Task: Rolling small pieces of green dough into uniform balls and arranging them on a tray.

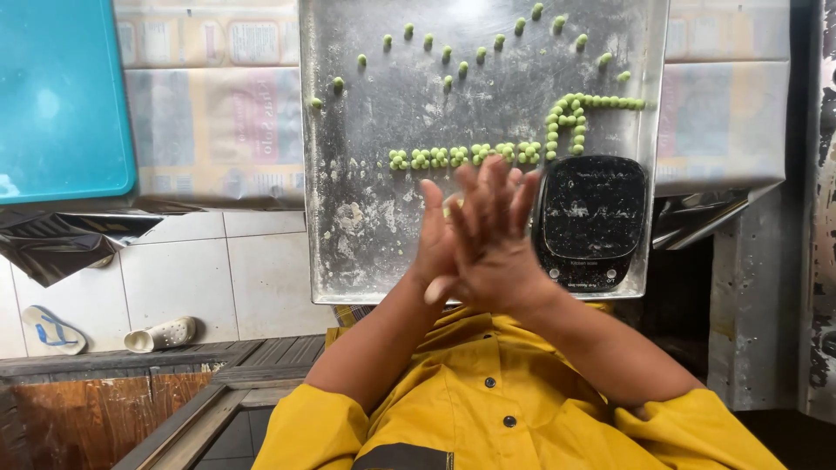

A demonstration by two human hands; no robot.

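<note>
Green balls [475, 155] of dough are laid out on a floured metal tray [366, 226], some packed in a row across the middle, some turned up into a short column and a line to the right, others strung apart in a loose arc near the far edge. The spacing keeps them from sticking together.

Over the near part of the tray the left hand [435, 248] and the right hand [496, 235] are pressed palm to palm, fingers straight and blurred, as is done when something is rolled between the palms. A trace of pale green shows between them, so a piece of dough is judged to be held there, though it is mostly hidden.

Just beside the right hand a black kitchen scale [592, 218] sits on the tray's near right corner, within easy reach. Newspaper [213, 96] is spread under the tray, and a blue lid [61, 96] lies on it to the left. Below, on the tiled floor [252, 278], a white shoe [161, 334] and a sandal [52, 329] are seen, well apart from the work.
</note>
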